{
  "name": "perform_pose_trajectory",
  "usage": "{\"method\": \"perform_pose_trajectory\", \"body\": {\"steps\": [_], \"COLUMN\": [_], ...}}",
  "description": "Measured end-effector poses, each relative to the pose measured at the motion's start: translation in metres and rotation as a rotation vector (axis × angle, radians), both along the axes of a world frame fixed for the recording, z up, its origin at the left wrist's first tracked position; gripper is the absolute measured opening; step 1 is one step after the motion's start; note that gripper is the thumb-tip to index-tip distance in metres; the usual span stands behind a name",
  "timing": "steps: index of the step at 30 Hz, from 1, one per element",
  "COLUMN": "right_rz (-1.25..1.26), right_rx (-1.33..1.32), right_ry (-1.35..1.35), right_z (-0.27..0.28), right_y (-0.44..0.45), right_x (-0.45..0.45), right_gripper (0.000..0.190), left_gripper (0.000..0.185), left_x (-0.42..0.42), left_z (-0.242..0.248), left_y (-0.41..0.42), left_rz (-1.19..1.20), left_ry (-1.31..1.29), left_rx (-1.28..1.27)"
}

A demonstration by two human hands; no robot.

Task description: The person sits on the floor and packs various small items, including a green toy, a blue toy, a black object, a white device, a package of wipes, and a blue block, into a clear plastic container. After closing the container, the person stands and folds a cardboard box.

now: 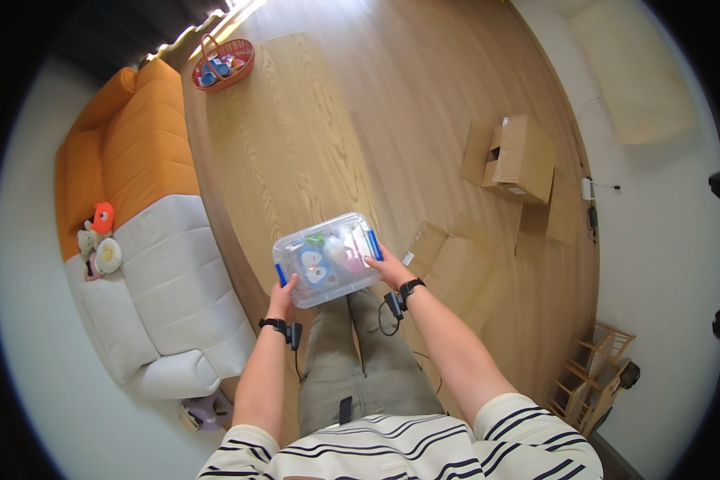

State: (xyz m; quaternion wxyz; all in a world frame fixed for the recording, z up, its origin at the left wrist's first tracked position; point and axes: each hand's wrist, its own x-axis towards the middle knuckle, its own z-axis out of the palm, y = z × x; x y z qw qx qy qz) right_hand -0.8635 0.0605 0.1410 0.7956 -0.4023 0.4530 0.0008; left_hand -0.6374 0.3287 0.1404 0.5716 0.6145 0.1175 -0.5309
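Between my two hands is a clear plastic storage box (327, 288) with its lid on and a blue clip at each end. Through the lid I see a blue toy with a face (314, 264), a white fluffy item (336, 247) and some pink and green shapes that are hard to make out. My left hand (283, 297) grips the left end by the blue clip. At the right end, my right hand (390, 267) holds the box beside the other clip. The box is in front of my legs, over the near end of a wood-grain table (288, 138).
A red basket (231, 81) of small packaged items stands on the table's far left corner. An orange and white sofa (162, 258) runs along the left, with several plush toys (99, 243) on it. Opened cardboard boxes (531, 153) lie on the floor at right, near a wooden rack (600, 366).
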Motion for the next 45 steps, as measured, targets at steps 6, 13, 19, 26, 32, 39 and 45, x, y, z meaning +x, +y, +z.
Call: {"method": "perform_pose_trajectory", "body": {"steps": [6,13,19,26,32,39,45], "right_rz": [0.154,0.085,0.06,-0.103,-0.233,-0.069,-0.043], "right_rx": [-0.224,-0.517,-0.674,-0.783,-0.895,-1.094,-1.166], "right_ry": [0.166,0.322,0.319,0.415,0.46,0.475,0.43], "right_z": [0.018,0.054,0.171,0.261,0.286,0.33,0.348], "right_y": [0.002,0.01,0.036,0.094,0.113,0.071,0.021], "right_x": [-0.006,-0.096,-0.192,-0.269,-0.306,-0.328,-0.343], "right_gripper": [0.081,0.061,0.035,0.03,0.032,0.037,0.04], "left_gripper": [0.061,0.042,0.022,0.028,0.035,0.042,0.041], "left_x": [0.01,0.001,0.0,0.004,-0.037,-0.129,-0.216], "left_z": [0.021,0.035,0.08,0.129,0.19,0.231,0.318], "left_y": [-0.003,0.057,0.097,0.072,-0.004,-0.105,-0.168], "left_rz": [-0.042,-0.153,-0.423,-0.787,-0.813,-0.769,-0.911], "left_ry": [-0.006,-0.139,-0.273,-0.456,-0.533,-0.721,-1.026], "left_rx": [0.032,0.429,0.298,0.266,0.084,-0.153,-0.281]}}
